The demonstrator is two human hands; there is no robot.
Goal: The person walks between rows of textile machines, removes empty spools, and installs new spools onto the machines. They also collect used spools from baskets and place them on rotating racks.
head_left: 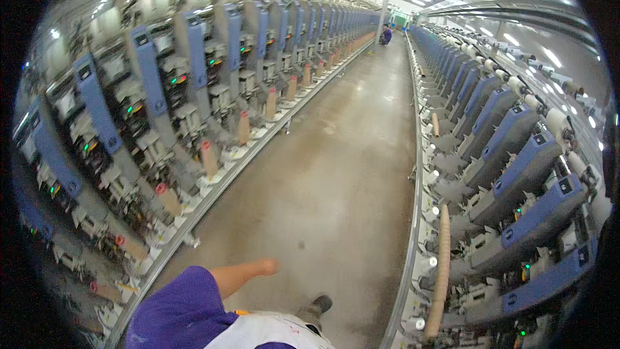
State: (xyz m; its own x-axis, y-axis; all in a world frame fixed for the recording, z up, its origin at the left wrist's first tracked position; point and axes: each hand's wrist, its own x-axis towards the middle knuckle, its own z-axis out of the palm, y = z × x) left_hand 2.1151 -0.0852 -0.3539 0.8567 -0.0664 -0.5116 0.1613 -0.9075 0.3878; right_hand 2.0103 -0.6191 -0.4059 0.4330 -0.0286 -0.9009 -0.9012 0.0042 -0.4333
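My left hand [268,267] hangs over the aisle floor [316,181], in front of my body, its arm coming out of a purple sleeve. Its fingers look curled into a loose fist, small and a little blurred, and no object shows in it. It touches nothing; the nearest machinery is the row of yarn-winding machines [152,77] on the left. My right hand is out of view. Along that row's lower ledge stand tan yarn cones with red tops, such as the cone [208,158].
A second winding row [516,174] lines the right side, with a long stack of tan paper cones [442,265] on its ledge. Metal rails [405,284] edge the aisle. White yarn packages [152,5] sit up left. Far off, a person [385,35] crouches beside a pole [382,13].
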